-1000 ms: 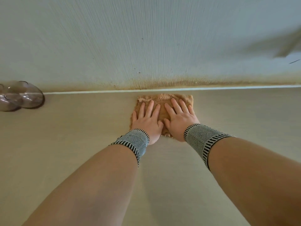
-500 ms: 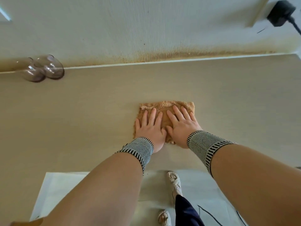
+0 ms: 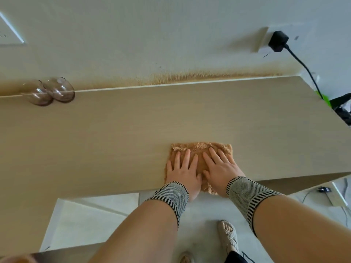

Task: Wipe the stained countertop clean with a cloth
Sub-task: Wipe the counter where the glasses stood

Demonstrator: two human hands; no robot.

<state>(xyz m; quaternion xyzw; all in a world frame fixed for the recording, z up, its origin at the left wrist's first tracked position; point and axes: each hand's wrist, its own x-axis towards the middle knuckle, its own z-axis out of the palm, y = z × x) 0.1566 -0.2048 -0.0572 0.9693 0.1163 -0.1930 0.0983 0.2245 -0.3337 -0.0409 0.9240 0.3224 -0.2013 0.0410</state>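
A tan fluffy cloth lies flat on the beige countertop, right at its near edge, with one corner hanging over. My left hand presses on the cloth's left half with straight, spread fingers. Beside it my right hand presses flat on the right half. Both wrists wear grey striped bands. A brown stain band runs along the wall just above the counter's back edge.
Two clear glass cups lie at the counter's back left against the wall. A black plug with a cable sits in a wall socket at the upper right. The counter ends at the right. Below the near edge are floor tiles and my feet.
Both hands have dragged the cloth from the back edge by the wall toward me, down to the counter's near edge. The view has tilted down, showing the floor.
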